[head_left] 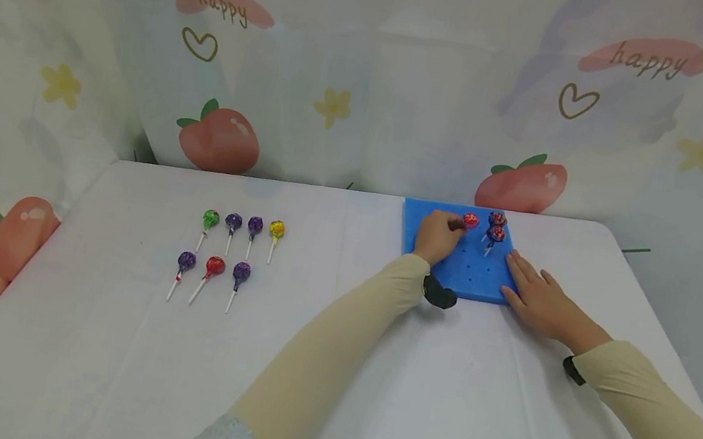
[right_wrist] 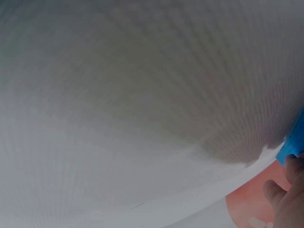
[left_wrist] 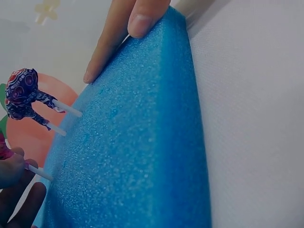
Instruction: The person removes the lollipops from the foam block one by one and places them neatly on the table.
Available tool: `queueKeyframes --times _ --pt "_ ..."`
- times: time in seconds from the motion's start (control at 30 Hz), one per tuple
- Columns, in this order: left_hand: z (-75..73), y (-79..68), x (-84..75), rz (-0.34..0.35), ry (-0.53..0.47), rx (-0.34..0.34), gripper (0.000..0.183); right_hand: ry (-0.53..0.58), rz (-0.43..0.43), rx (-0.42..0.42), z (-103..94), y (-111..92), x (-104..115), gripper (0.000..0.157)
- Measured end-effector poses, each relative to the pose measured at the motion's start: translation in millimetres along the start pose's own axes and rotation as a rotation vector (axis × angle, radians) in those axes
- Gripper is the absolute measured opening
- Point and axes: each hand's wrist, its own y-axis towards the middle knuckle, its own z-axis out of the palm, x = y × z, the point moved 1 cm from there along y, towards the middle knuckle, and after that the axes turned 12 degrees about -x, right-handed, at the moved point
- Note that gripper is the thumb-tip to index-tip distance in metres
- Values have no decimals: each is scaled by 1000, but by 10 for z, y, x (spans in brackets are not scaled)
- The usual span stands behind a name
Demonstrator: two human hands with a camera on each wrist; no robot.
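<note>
My left hand (head_left: 439,236) pinches a pink-red lollipop (head_left: 470,221) over the far part of a blue foam board (head_left: 445,281). In the left wrist view its white stick (left_wrist: 39,172) meets the board's surface; whether the tip is in a hole I cannot tell. Right of it, two dark blue-and-red lollipops (head_left: 496,233) stand in the board on their sticks, heads close together. My right hand (head_left: 538,299) lies with straight fingers against the board's right edge. Small holes dot the near half of the board.
Several wrapped lollipops lie in two rows on the left of the white table (head_left: 324,372): a green one (head_left: 211,219), a yellow one (head_left: 277,229), a red one (head_left: 214,266) and purple ones (head_left: 241,272). A printed curtain (head_left: 406,72) hangs behind the table.
</note>
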Motion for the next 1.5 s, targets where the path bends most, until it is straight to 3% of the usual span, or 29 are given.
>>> queueKeyframes --times 0.5,0.73,0.9,1.5 --pt "-188 63 -43 22 -126 -58 20 6 -21 4 -47 21 75 70" --pt "-401 69 -44 70 -210 -40 22 -2 -21 10 -26 16 36 70" --pt "-547 64 13 93 -188 -78 21 17 -15 11 -28 8 35 71" --pt "-1161 -151 313 31 -232 -58 24 0 -26 3 -37 1 35 70"
